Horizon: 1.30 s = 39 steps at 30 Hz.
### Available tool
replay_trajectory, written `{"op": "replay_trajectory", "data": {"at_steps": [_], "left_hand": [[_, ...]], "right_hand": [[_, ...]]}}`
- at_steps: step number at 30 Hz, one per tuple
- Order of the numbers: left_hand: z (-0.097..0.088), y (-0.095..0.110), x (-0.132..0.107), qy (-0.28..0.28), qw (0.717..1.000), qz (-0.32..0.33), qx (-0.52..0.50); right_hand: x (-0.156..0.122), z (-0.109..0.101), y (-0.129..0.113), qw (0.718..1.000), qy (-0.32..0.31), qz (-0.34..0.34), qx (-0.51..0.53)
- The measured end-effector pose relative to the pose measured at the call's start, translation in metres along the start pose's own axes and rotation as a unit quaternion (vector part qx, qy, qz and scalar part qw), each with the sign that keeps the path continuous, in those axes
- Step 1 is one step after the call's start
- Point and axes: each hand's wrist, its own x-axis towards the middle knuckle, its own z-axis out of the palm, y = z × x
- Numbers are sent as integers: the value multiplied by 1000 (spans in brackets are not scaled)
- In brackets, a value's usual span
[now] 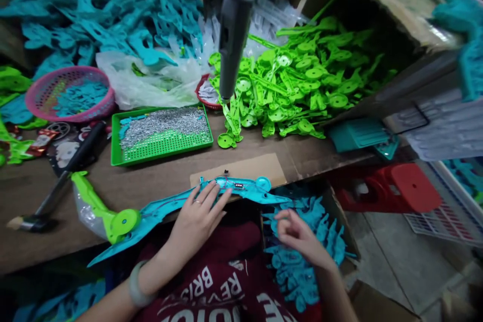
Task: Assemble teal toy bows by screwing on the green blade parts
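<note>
A long blue plastic half-shell (160, 211), shaped like a toy weapon, lies along the table's front edge. Thin wires and a small dark component (238, 186) sit inside it. My left hand (198, 216) rests on the shell with its fingers stretched out flat. A lime-green plastic arm with a round disc (124, 222) lies against the shell's left part, partly in clear plastic. My right hand (294, 234) is curled off the table, below the shell's right tip and apart from it. Whatever its fingers may hold cannot be made out.
A grey electric screwdriver (234, 40) hangs over the table. Behind are a green tray of screws (162, 153), a pink basket (107, 105), heaped blue parts (113, 10) and green parts (302, 70). A hammer (56, 191) lies left; a box of blue parts (302, 282) stands below right.
</note>
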Motion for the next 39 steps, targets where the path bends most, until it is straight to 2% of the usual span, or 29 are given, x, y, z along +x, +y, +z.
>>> {"op": "replay_trajectory", "data": {"at_steps": [2,4,7,9,12,14,18,21,23,25,28,31,33,35,36,37,39], "left_hand": [[-7,7,8,-53,998,-11,29],[-10,13,17,-85,995,-16,55],[-9,15,25,-101,992,-24,70],[-6,15,26,-102,991,-32,80],[-2,16,24,-91,991,-44,83],[-2,16,25,-91,992,-56,72],[-7,14,38,-113,989,-87,38],[-8,11,47,-111,989,-94,15],[-5,9,45,-103,991,-87,21],[0,7,37,-90,992,-76,36],[0,3,23,-42,997,-55,31],[-20,0,15,78,993,-51,-77],[-43,-2,16,202,966,-77,-142],[-65,-6,21,307,936,-100,-138],[-73,-9,25,325,932,-96,-127],[-79,-12,28,318,936,-84,-124],[-84,-20,35,265,950,-50,-155]], "right_hand": [[-23,-30,-30,996,76,35,35],[-29,-46,-58,986,138,-11,92],[-9,-49,-82,966,177,-96,160],[10,-48,-84,974,163,-76,140],[27,-59,-70,989,115,54,74],[31,-72,-56,984,133,90,78],[40,-95,-46,964,231,2,134],[52,-96,-65,936,271,-120,188],[65,-87,-88,922,262,-196,208],[81,-69,-112,919,228,-247,206],[107,-23,-143,940,140,-267,159],[124,36,-159,967,-8,-219,130],[123,74,-161,964,-105,-180,163],[116,101,-156,952,-176,-144,202],[111,110,-153,948,-200,-130,213],[106,115,-148,945,-215,-119,217],[97,117,-140,947,-221,-117,203]]}}
